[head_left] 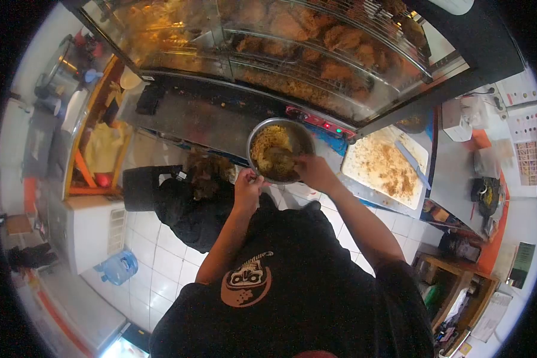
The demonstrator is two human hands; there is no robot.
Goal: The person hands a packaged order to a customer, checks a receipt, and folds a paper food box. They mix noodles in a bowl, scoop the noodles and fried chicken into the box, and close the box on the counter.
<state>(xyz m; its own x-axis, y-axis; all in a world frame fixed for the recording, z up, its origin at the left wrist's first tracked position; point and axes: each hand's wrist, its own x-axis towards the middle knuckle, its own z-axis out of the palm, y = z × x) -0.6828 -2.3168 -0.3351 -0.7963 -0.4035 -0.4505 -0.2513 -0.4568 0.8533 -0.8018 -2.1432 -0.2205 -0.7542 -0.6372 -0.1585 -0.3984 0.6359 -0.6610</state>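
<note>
A round steel bowl [308, 136] is held out in front of my body, beside the counter edge. Inside it lies a yellow, crumbly or noodle-like food [270, 139], with a darker patch near the side closest to me. My left hand [249, 190] is closed on the bowl's near left rim, thumb toward the top. Over the right side of the rim, my right hand [314, 171] reaches in, its fingers curled down at the food. Whether a utensil is in those fingers is too blurred and dark to make out.
A glass warming cabinet [316, 71] with fried pieces on racks stands ahead. To the right, a crumb-covered white cutting board [383, 161] carries a knife [413, 163]. Behind my left side are a black bag-like bundle [191, 209] and a blue water jug [119, 267] on the tiled floor.
</note>
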